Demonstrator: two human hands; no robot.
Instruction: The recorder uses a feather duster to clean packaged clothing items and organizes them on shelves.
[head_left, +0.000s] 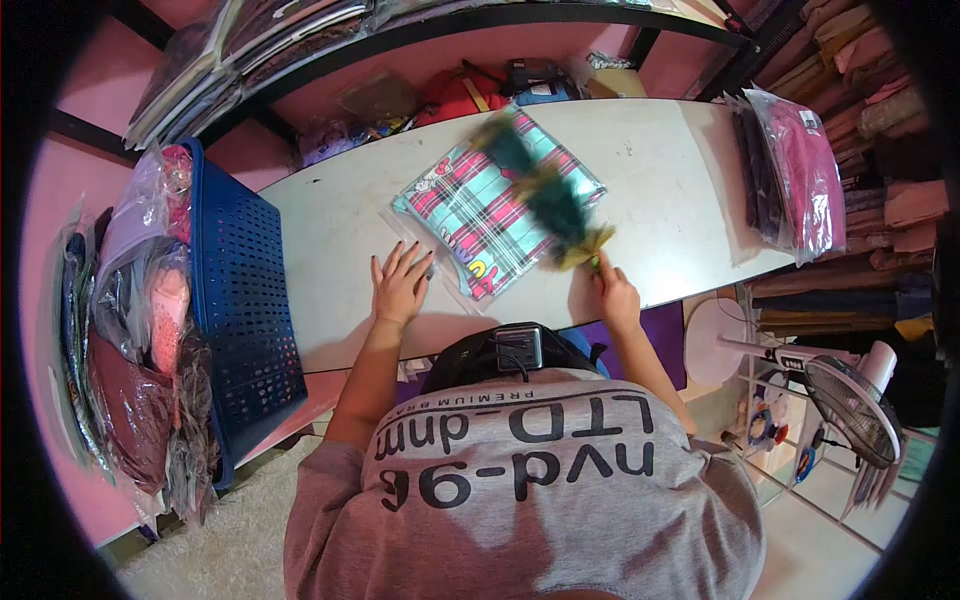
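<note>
A folded plaid cloth item (480, 202) in turquoise, pink and white lies in a clear plastic bag on the white table (645, 165). Printed figures and letters show on it. My right hand (619, 296) grips the handle end of a fluffy green and yellow duster (555, 199). The duster is blurred and stretches across the right part of the packet. My left hand (401, 285) rests palm down at the packet's lower left, fingers spread, with nothing held. Its fingertips are by the bag's clear edge; whether they touch it I cannot tell.
Left of the table stands a blue perforated plastic basket (240, 292) with bagged garments (135, 375). A stack of bagged pink and dark clothes (806, 180) sits at the right end. A shelf (450, 22) spans the back. To the lower right is a fan (847, 405).
</note>
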